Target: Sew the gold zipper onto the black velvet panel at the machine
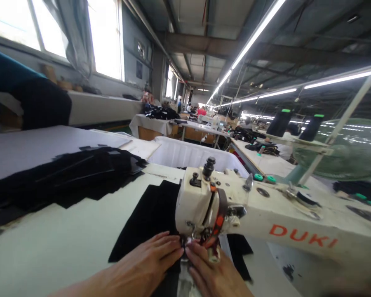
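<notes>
Nearest the camera, the left hand (148,264) is laid flat on the black fabric piece (151,214), its fingers (170,243) extended and held close together, pressing the cloth down rather than pinching it. The right hand (213,272) is placed just beside it, fingertips meeting those of the left under the head of the sewing machine (204,202); its fingers appear pressed to the cloth at the needle area, though the needle itself is hidden. The fabric piece is spread on the counter (64,247), running beneath the machine head and out behind it. Judged from this, a seam is in hand and not finished, since the cloth is held under the foot. To the left, a stack of black cut pieces (74,173) is seen, seemingly waiting. Behind the machine a white bin (185,152) is set, and farther right a green fan (352,152).
</notes>
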`<state>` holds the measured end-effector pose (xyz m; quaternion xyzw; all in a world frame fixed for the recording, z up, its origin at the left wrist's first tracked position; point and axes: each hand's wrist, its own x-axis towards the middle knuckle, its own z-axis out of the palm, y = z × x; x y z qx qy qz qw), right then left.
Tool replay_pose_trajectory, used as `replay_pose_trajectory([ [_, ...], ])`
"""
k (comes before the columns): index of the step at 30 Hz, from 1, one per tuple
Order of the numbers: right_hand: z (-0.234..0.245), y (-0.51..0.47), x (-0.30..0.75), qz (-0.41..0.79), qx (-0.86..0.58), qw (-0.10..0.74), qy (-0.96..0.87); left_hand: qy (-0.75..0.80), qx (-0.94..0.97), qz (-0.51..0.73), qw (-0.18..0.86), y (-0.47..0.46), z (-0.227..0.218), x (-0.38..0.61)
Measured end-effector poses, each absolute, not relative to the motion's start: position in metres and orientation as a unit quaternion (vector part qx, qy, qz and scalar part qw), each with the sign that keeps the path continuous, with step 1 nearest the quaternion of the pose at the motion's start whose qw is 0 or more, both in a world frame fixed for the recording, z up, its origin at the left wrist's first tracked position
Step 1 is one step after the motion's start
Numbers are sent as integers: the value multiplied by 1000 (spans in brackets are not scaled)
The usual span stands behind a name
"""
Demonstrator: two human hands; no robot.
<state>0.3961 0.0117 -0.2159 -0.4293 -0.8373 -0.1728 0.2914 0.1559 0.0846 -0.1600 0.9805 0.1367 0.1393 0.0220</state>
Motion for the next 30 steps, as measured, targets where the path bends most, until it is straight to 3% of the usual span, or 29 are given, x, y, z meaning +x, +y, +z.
replay_pose_trajectory([
  [5,-224,31,391,-250,-375,367,-814,151,977,148,9,70,-130,158],
  [11,-186,25,382,-130,-442,273,-845,184,957,201,104,91,-165,173],
  [16,-193,25,389,-82,-472,250,-841,224,930,230,178,100,-184,170],
  [30,-201,27,386,-109,-470,289,-827,223,916,251,222,102,-187,168],
])
